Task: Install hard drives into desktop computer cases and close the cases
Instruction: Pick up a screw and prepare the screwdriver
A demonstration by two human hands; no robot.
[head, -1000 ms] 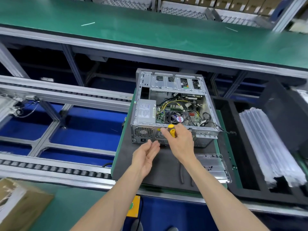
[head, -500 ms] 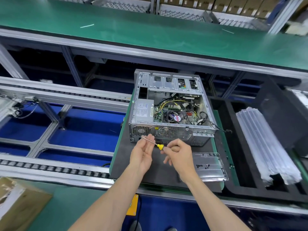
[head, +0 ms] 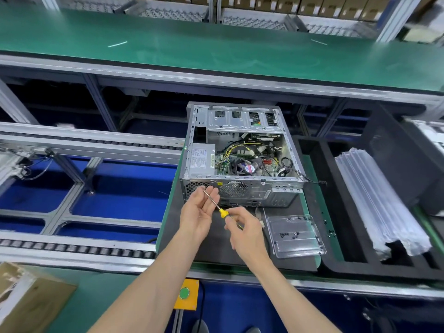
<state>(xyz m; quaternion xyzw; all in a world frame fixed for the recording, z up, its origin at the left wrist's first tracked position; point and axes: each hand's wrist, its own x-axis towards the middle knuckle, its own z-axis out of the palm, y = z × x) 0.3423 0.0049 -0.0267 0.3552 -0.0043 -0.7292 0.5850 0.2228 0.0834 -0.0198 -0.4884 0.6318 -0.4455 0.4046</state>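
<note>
A: Start at the fingers. What is the right hand doing?

B: Its fingers are curled and pinch the yellow handle of a screwdriver. The thin metal shaft runs up and to the left from there.

A: And the left hand?

B: It lies palm up, fingers relaxed and slightly apart. The shaft rests across them, its tip near the fingertips. They do not close round it.

A: Where are both hands?

B: Above a dark mat, just in front of the case.

A: Tell me about the case.

B: It lies on its side on the mat with the side panel off, so the inside faces up. Its rear panel, with round vent grilles, faces the person. Inside, a power supply sits at the left, a fan near the middle, and yellow and black cables run around it. A metal drive cage spans the far end. I cannot tell whether a drive sits in it.

A: Anything beside the hands?

B: Right of them, on the mat, lies a clear plastic tray with a few small dark screws in it.

A: Further out?

B: A black foam tray to the right holds a stack of clear packaging. Roller conveyor rails run to the left. A green bench stretches across the back. A yellow box with a green button sits below the near edge, and a cardboard box shows at the lower left.
</note>
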